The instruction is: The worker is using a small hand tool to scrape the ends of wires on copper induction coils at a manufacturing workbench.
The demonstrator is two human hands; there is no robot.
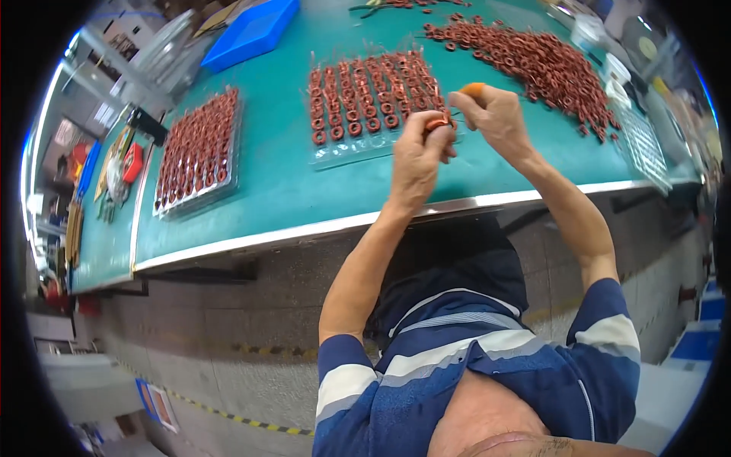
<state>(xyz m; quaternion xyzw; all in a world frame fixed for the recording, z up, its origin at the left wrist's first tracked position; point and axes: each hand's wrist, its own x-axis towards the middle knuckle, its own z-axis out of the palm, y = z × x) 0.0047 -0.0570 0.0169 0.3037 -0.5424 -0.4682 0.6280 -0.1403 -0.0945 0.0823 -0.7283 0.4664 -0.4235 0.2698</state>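
My left hand (415, 164) is closed, pinching a copper-wound ring coil (448, 123) between thumb and fingers. Just right of it, my right hand (501, 126) is also closed, thumb against forefinger; what it pinches, perhaps a wire end of the coil, is too small to make out. Orange covers sit on fingertips of both hands. Beside my left hand, a clear plastic tray (335, 158) carries rows of upright ring coils (354, 128) with thin wire ends pointing up. A loose heap of similar coils (544, 65) lies beyond my right hand.
Another filled clear tray (237, 156) stands to the left on the green table (278, 171). A blue bin (251, 34) sits at the far left. Toward the left edge is a red box (132, 162). White tubs (615, 70) and a clear tray (641, 145) line the right side.
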